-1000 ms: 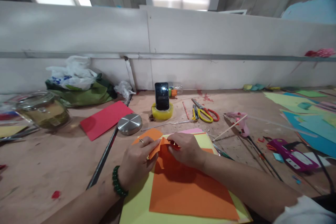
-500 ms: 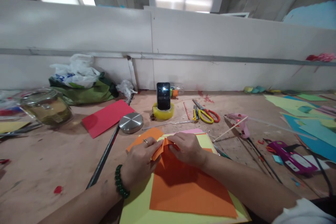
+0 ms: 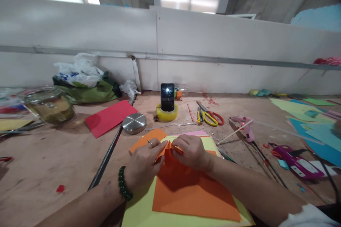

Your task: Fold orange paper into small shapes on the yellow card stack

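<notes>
Both my hands meet over a folded piece of orange paper (image 3: 169,147). My left hand (image 3: 146,158), with a ring and a green bead bracelet (image 3: 124,183), pinches its left side. The right side is pinched by my right hand (image 3: 192,151), its fingers curled over the edge. The folded piece rises to a small peak between the fingertips; its lower part is partly hidden by my hands. Beneath lies a flat orange sheet (image 3: 194,198) on a stack of yellow paper (image 3: 138,212). Another orange sheet (image 3: 156,134) sticks out behind my left hand.
A phone (image 3: 167,97) stands in a yellow tape roll (image 3: 167,114). Scissors (image 3: 210,117), a pink glue gun (image 3: 248,131) and a purple device (image 3: 298,163) lie to the right. Left are a metal disc (image 3: 134,123), red paper (image 3: 109,117) and a glass jar (image 3: 50,106).
The whole view has shifted slightly. My hands keep their grip on the folded orange paper, with only a slight change in my right fingers.
</notes>
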Motion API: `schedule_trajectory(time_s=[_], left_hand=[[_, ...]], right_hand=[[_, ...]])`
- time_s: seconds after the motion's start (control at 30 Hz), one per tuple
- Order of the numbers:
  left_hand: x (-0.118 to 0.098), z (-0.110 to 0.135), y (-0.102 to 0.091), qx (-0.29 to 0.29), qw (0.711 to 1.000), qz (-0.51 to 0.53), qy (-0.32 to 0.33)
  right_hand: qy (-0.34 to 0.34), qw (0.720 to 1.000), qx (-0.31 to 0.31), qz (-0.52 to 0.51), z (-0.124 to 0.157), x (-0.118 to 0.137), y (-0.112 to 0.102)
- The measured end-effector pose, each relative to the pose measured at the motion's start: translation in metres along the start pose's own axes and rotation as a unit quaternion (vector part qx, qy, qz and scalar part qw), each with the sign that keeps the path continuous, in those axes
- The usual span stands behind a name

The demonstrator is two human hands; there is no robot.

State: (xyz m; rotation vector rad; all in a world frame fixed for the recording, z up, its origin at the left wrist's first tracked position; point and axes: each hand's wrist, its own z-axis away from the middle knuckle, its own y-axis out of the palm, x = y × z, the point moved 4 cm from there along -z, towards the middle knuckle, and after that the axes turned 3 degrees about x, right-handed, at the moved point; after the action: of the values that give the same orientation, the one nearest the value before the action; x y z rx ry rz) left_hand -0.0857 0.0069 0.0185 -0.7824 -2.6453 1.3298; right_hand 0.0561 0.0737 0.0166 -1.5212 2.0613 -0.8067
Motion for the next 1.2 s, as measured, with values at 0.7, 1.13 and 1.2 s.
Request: schedule_trajectory(time_s=[0.7, 1.13, 1.2], left_hand=[[-0.005, -0.001, 0.0, 0.0, 1.0, 0.005, -0.017], [-0.005, -0.003, -0.004, 0.008, 1.0, -0.012, -0.025], [-0.006, -0.003, -0.004, 0.012, 0.999, -0.02, -0.023]], right_hand=[[-0.028, 0.999, -0.004, 0.027, -0.003, 0.013, -0.003], [-0.03, 0.999, 0.008, 0.031, -0.002, 0.016, -0.003], [-0.029, 0.999, 0.008, 0.037, -0.002, 0.016, -0.003]])
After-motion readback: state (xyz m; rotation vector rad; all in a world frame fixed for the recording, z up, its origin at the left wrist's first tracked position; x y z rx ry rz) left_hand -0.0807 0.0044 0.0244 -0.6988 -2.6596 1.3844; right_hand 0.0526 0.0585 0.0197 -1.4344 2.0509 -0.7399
